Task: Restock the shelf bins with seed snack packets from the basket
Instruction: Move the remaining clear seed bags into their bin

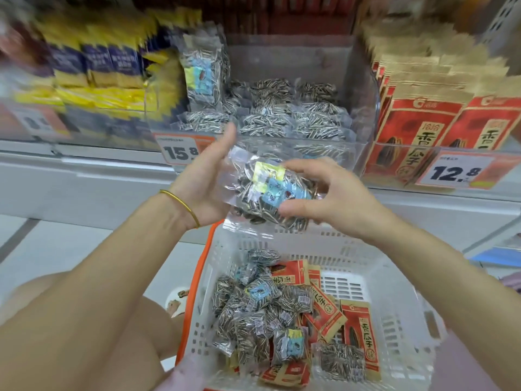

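Left hand (205, 179): fingers nearly straight, palm flat against the left end of the seed packet (270, 190).
Right hand (327, 193): fingers curled over the right end, thumb beneath, gripping.
Seed packet: between both hands, above the white basket (408, 306), in front of the clear shelf bin (363, 108).
Basket: striped-seed and red packets inside.

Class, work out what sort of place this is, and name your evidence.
Probably a supermarket snack aisle: orange-and-white price tags, clear plastic shelf bins stacked with striped seed packets, and a white slatted plastic basket of more stock.
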Demonstrator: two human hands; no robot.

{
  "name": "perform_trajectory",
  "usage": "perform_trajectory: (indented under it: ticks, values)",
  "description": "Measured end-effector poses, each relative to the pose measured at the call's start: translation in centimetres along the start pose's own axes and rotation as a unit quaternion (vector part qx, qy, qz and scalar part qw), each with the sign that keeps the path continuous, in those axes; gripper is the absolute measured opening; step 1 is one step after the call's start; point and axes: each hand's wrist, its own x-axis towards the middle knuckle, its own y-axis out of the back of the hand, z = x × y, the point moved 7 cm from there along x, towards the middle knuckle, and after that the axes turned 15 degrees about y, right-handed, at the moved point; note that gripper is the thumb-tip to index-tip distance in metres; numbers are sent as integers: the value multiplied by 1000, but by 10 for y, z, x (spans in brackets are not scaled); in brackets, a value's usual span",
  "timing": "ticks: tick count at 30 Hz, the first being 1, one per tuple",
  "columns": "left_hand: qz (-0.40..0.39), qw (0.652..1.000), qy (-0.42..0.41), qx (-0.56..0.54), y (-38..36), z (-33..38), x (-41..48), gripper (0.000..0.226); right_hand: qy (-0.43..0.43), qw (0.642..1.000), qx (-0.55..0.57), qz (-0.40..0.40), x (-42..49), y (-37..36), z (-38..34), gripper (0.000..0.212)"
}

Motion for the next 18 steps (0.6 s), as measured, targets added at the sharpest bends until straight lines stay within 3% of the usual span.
perform_trajectory:
  ticks: [5,7,9,12,15,18]
  values:
    - [-81,996,19,9,-6,1,-14,33,57,976,-110,-179,29,12,-34,66]
    - [-72,996,14,51,-8,-1,-13,42,80,959,-162,-217,41,9,-39,83]
    - [-29,996,-16,87,-2,0,-7,74,93,959,-178,-198,52,8,-45,106]
    - [-3,993,-88,73,6,15,-10,47,94,984,-127,-77,57,19,-53,116]
    - [-8,989,-130,64,9,26,-17,71,34,999,3,42,58,22,-37,110]
    - [13,988,-149,26,7,34,-20,86,-13,974,225,31,61,-4,-24,74]
